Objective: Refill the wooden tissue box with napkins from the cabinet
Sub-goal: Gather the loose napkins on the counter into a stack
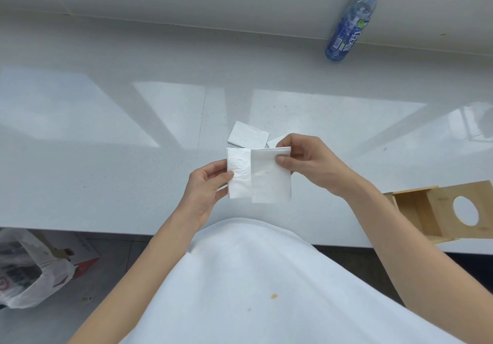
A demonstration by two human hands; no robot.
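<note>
I hold a white folded napkin (257,175) above the pale counter, near its front edge. My left hand (205,191) pinches its lower left edge. My right hand (304,160) pinches its upper right corner between thumb and fingers. Two more folded napkins lie flat on the counter just behind: one (248,134) in full view, the other (276,140) mostly hidden by my right hand. The wooden tissue box (442,211) lies on its side at the right front edge of the counter, its round hole facing up and its open end turned toward me.
A blue plastic bottle (348,23) without a cap stands at the back right by the wall. On the floor at the lower left sit a white plastic bag (24,271) and a red-and-white carton (80,258). The counter (106,119) is glossy with window reflections.
</note>
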